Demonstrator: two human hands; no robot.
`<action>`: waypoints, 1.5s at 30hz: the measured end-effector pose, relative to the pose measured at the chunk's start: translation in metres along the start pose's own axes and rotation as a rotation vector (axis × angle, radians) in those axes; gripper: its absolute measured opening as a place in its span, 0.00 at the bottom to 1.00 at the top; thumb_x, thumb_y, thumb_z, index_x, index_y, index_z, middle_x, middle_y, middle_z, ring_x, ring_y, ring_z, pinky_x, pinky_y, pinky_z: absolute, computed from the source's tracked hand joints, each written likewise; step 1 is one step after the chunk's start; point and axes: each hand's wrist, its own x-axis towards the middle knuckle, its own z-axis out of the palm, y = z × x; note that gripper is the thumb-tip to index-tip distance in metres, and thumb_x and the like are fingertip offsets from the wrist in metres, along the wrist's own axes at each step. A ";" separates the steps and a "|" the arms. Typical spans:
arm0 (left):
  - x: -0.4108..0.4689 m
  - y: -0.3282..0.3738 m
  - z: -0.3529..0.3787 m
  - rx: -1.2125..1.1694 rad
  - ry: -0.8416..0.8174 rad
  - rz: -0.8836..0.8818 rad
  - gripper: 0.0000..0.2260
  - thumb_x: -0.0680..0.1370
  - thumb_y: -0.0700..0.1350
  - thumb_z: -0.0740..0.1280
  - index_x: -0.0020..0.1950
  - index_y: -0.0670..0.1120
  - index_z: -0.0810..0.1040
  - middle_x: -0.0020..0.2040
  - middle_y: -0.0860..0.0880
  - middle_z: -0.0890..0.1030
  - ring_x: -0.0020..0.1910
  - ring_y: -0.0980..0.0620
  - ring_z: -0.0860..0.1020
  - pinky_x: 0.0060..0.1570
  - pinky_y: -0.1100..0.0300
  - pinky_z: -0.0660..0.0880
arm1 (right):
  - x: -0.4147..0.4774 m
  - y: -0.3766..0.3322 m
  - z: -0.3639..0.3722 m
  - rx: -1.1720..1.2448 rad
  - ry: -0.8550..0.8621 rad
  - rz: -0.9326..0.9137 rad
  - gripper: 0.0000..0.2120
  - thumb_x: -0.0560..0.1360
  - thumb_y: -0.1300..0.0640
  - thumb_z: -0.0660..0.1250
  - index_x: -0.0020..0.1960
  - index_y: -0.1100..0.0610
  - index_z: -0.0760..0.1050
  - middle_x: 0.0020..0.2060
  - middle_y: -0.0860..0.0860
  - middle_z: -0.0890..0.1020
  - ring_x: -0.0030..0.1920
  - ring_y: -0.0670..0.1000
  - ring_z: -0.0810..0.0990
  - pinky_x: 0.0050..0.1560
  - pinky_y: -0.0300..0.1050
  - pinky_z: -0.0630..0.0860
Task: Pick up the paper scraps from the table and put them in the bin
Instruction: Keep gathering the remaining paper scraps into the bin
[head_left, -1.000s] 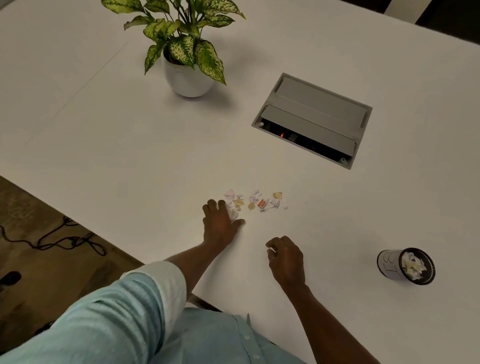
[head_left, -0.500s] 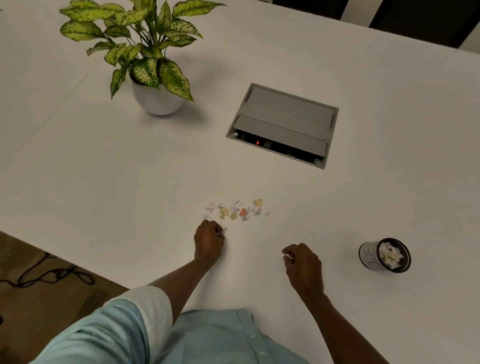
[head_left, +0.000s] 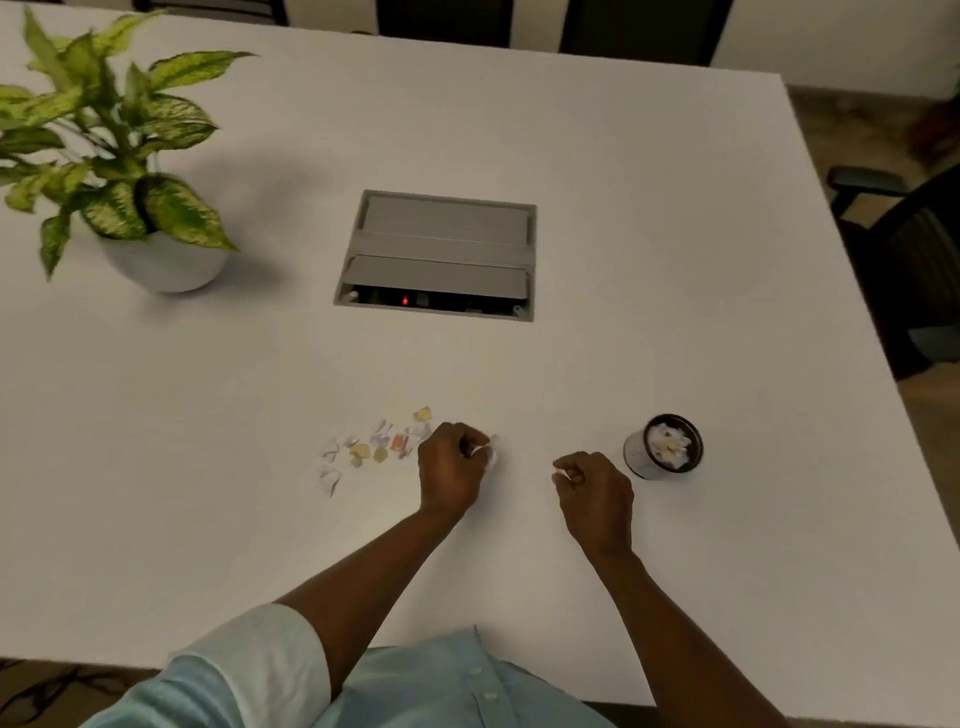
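Observation:
Several small paper scraps (head_left: 375, 447), white, yellow and one orange, lie scattered on the white table (head_left: 208, 415). My left hand (head_left: 451, 470) sits at the right end of the scatter, fingers curled around white scraps that stick out by the thumb. My right hand (head_left: 595, 491) is a loose fist pinching a small white scrap at the fingertips, just left of the bin. The bin (head_left: 665, 446) is a small dark round cup, upright, with crumpled paper inside.
A potted plant (head_left: 119, 176) in a white pot stands at the far left. A grey cable box (head_left: 439, 254) with a red light is set into the table's middle. Dark chairs (head_left: 914, 260) stand off the right edge and along the far side.
My left hand closed on scraps and moved right, past the scatter, toward the bin. My right hand shifted right, closer to the bin. The camera swung, so everything appears further right.

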 end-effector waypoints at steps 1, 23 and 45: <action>0.003 0.014 0.011 -0.010 -0.021 0.043 0.06 0.71 0.40 0.78 0.38 0.49 0.83 0.39 0.53 0.83 0.39 0.56 0.81 0.41 0.61 0.77 | 0.004 0.002 -0.007 0.015 0.023 0.010 0.09 0.71 0.63 0.77 0.46 0.50 0.84 0.41 0.47 0.83 0.40 0.46 0.82 0.44 0.39 0.79; 0.007 0.150 0.209 0.265 -0.542 0.489 0.02 0.75 0.36 0.69 0.44 0.39 0.82 0.45 0.42 0.80 0.43 0.47 0.76 0.43 0.56 0.68 | 0.076 0.075 -0.120 0.019 0.365 0.284 0.08 0.77 0.64 0.68 0.53 0.60 0.85 0.47 0.56 0.88 0.47 0.57 0.86 0.48 0.42 0.78; 0.010 0.021 0.123 0.909 -0.669 0.555 0.39 0.81 0.61 0.65 0.82 0.38 0.57 0.85 0.37 0.49 0.85 0.38 0.46 0.81 0.44 0.59 | 0.034 0.086 -0.084 -0.370 0.129 -0.019 0.20 0.80 0.59 0.65 0.71 0.57 0.74 0.72 0.56 0.75 0.72 0.57 0.73 0.72 0.55 0.71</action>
